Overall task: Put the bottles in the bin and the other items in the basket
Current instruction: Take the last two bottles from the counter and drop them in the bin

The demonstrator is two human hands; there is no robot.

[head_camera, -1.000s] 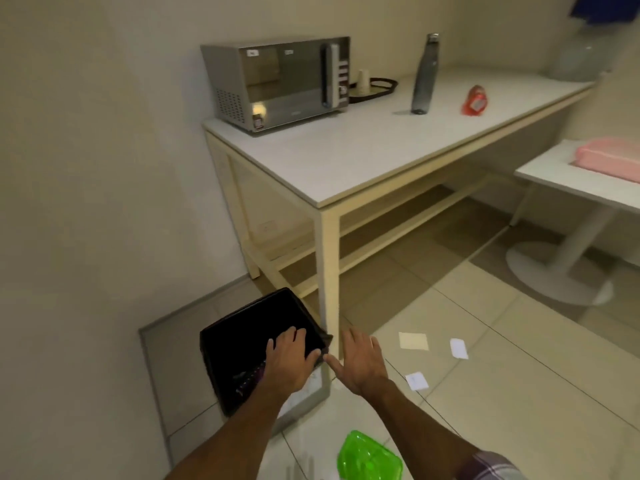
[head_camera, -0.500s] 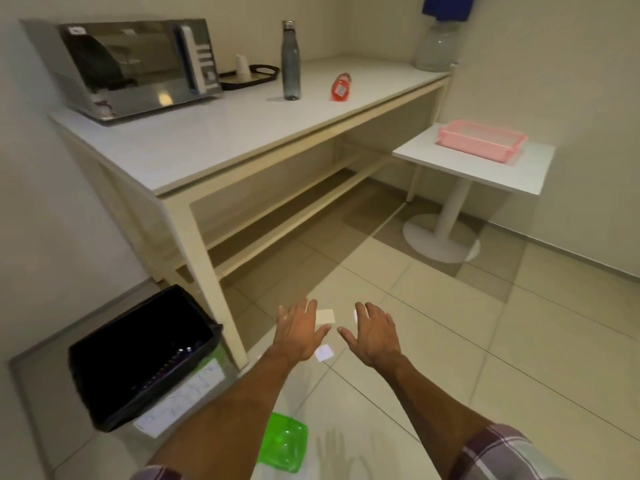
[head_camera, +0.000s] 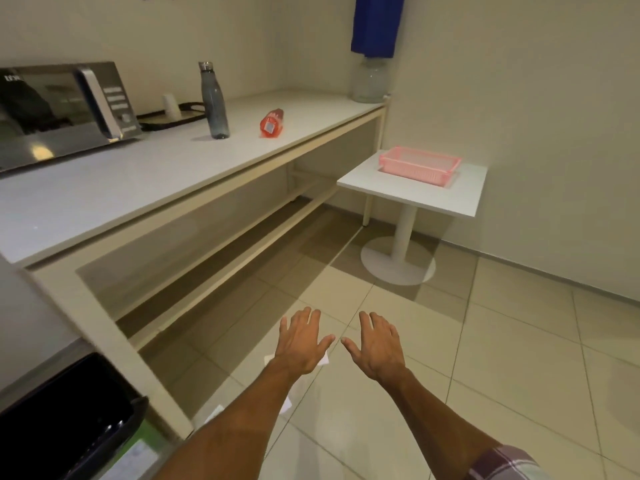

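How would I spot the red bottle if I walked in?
Look at the long white table on the left. Just right of the tall grey bottle is the red bottle. It alone lies on its side; the grey one stands upright.

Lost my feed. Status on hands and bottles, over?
Both open, empty: left hand, right hand. On the long table: grey bottle upright, red bottle lying. Nothing blocks them.

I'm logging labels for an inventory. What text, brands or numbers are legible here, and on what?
No text can be quoted.
microwave: corner logo and button markings, too blurred to read.
red bottle: white label, print too blurred.
bin: pale sticker on its side, unreadable.
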